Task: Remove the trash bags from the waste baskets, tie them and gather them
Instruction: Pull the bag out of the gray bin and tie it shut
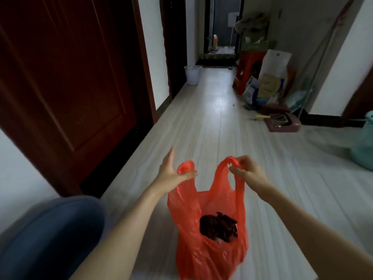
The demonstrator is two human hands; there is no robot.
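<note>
At six o'clock one red trash bag (210,229) hangs over the floor (201,122), mouth open, dark waste inside. Two hands hold its two handles: the left hand (171,174) pinches the left loop with thumb and forefinger, other fingers spread wide; the right hand (248,170) curls round the right loop. That thin left pinch could slip, tipping waste out. Farther, at twelve o'clock, stands one white waste basket (192,74), seemingly unlined; at three o'clock, possibly one tied greenish bag (363,144).
</note>
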